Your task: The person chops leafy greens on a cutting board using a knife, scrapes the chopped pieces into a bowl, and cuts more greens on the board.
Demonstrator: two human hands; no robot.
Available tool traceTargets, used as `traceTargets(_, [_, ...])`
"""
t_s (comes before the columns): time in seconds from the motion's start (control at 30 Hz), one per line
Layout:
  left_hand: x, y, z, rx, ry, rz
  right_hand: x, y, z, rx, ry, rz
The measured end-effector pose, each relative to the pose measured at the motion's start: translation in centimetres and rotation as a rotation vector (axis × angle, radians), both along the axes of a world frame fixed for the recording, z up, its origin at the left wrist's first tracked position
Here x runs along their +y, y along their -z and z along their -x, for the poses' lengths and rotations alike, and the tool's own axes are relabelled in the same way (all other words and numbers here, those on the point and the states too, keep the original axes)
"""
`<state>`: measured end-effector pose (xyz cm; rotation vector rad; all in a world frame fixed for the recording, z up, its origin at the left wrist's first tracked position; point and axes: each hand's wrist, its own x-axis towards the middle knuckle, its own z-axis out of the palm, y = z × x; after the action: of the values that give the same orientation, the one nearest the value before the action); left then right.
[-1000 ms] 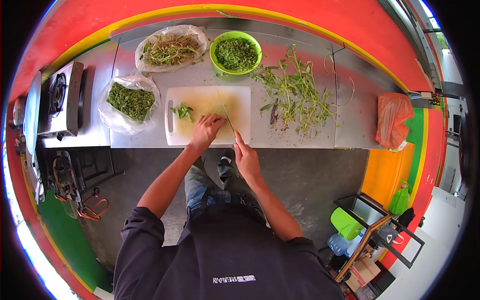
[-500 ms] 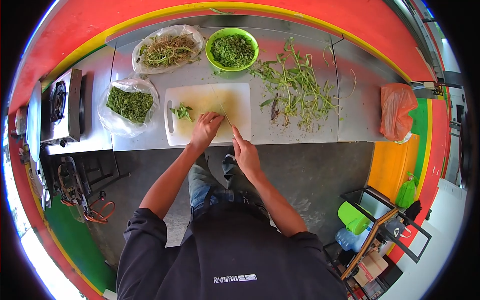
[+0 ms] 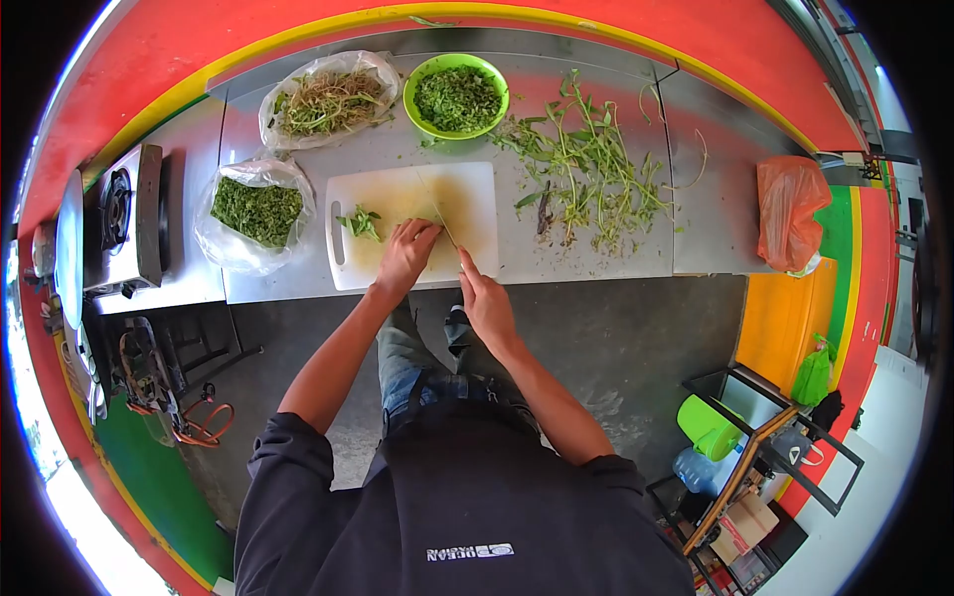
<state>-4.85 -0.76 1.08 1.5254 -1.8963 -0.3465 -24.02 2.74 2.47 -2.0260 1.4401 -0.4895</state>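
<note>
My right hand (image 3: 487, 303) is closed around the handle of a kitchen knife (image 3: 445, 227), whose thin blade slants up and left over the white cutting board (image 3: 467, 187). Beside the blade, my left hand (image 3: 405, 256) rests on the board with its fingers bunched together. What lies under those fingertips is hidden. A small bunch of green leaves (image 3: 362, 223) sits just left of that hand, near the board's handle slot. Beyond the board stands a lime-green bowl (image 3: 407, 99) heaped with chopped greens (image 3: 456, 98).
Left of the board is a plastic bag of chopped greens (image 3: 255, 212); behind it, another bag holds stems and roots (image 3: 328, 102). Leafy stalks (image 3: 591, 164) spread across the steel table (image 3: 636, 260) at right. An orange bag (image 3: 790, 214) and a gas stove (image 3: 124, 214) occupy opposite ends.
The whole view has shifted slightly. Both hands and the knife keep nearly the same place on the board, with no clear change in grip.
</note>
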Motion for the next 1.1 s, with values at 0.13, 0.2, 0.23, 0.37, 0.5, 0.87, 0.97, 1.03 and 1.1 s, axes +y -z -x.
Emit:
traceTargets(0.13, [-0.1, 0.1, -0.3, -0.017, 0.033, 0.007, 0.4, 0.2, 0.5, 0.029, -0.004, 0.009])
traceTargets(0.2, [0.1, 0.2, -0.4, -0.065, 0.04, 0.002, -0.4, -0.3, -0.1, 0.084, -0.013, -0.003])
traceTargets(0.23, [0.2, 0.2, -0.3, -0.061, 0.043, 0.004, -0.9, -0.5, -0.5, 0.07, -0.007, -0.032])
traceTargets(0.37, [0.0, 0.2, -0.2, -0.056, 0.02, 0.009, -1.4, -0.6, -1.0, 0.003, 0.015, -0.041])
traceTargets(0.5, [-0.1, 0.7, -0.4, -0.039, 0.013, 0.007, -0.3, -0.4, -0.3, -0.011, 0.01, -0.046])
traceTargets(0.87, [-0.1, 0.4, -0.4, -0.032, -0.014, 0.019, -0.8, -0.6, -0.9, -0.05, 0.026, -0.063])
traceTargets(0.97, [-0.2, 0.0, -0.3, -0.025, -0.004, 0.034, -0.7, -0.1, -0.8, 0.041, 0.006, 0.014])
traceTargets(1.03, [0.0, -0.4, -0.3, -0.038, 0.0, 0.05, -1.2, 0.1, -1.4, 0.059, 0.009, 0.023])
traceTargets(1.1, [0.3, -0.5, -0.5, -0.079, -0.009, 0.004, -1.7, 0.1, -1.9, 0.07, 0.021, 0.032])
